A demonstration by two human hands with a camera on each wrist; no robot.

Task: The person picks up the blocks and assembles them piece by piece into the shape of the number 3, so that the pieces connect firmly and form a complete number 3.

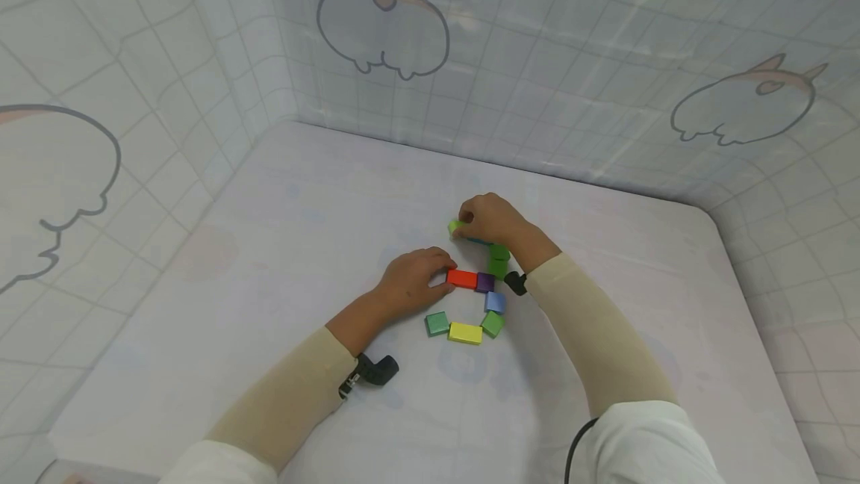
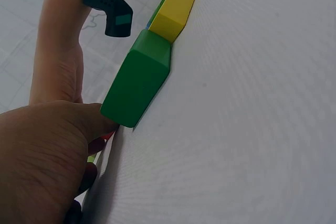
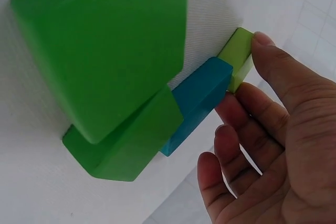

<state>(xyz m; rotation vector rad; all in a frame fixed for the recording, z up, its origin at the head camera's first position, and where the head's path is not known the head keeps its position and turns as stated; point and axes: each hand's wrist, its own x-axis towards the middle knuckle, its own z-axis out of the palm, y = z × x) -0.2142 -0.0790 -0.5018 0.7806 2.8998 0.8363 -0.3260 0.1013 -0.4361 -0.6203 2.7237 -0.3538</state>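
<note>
My right hand (image 1: 493, 219) pinches a light green block (image 3: 237, 56) between thumb and fingers at the far end of a row of blocks. That block meets the end of a blue block (image 3: 202, 98), whose other end is at a green block (image 3: 142, 140). My left hand (image 1: 413, 282) holds the left end of a red block (image 1: 462, 278) between thumb and forefinger. Against the red block's right end sits a purple block (image 1: 485, 282). In the left wrist view the red block is mostly hidden behind the thumb and a darker green block (image 2: 137, 85).
Nearer the body, a light blue block (image 1: 495, 302), a green block (image 1: 493, 324) and a yellow block (image 1: 465, 333) curve round to the darker green one. All lie on a white table (image 1: 322, 208). Patterned cloth walls (image 1: 537, 58) rise behind and at both sides.
</note>
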